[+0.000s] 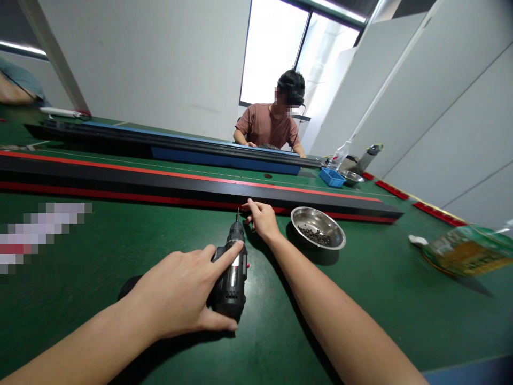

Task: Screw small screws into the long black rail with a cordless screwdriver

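A black cordless drill lies on its side low over the green table, its thin bit pointing away from me toward a long black bar with red edges. Wrapped around the drill is my left hand, with the index finger along its body and the thumb at the rear. My right hand is beside the bit's tip, close against the bar's near side. Its fingertips are drawn together; whatever is between them is too small to make out. Right of that hand sits a metal bowl holding many small dark screws.
The green table carries a second dark bar with blue parts farther back. A blue plastic basket and another metal bowl stand at the back right. A green-and-yellow bag lies right. Another person sits across the table.
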Motion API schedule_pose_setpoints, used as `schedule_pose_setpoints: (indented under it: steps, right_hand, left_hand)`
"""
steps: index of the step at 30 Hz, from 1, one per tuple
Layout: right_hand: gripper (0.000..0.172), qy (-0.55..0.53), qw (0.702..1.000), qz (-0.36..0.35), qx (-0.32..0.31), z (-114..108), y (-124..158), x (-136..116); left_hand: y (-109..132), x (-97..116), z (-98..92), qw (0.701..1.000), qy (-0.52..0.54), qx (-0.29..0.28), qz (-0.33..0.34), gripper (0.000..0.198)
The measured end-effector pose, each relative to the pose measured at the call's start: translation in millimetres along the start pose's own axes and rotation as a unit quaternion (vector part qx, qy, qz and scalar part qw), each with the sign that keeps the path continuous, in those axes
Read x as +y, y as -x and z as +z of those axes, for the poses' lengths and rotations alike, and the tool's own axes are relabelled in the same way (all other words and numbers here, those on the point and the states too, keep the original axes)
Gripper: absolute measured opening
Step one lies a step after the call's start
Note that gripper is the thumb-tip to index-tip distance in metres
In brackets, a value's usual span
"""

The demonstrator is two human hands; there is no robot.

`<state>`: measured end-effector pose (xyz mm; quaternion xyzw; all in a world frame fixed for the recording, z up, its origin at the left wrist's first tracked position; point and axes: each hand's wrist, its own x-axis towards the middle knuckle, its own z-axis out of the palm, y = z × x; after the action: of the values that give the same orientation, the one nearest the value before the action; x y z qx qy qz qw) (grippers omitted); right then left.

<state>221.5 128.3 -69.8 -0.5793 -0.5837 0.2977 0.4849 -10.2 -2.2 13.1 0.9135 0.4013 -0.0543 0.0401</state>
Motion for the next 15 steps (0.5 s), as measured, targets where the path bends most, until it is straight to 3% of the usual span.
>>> schedule_pose_setpoints:
  steps: [15]
  right_hand:
    - [0.053, 0.028, 1.000, -0.004, 0.006, 0, 3, -3]
  left_hand:
    - [-10, -9, 10.5, 0.999, -0.023, 0.035, -0.001, 0.123]
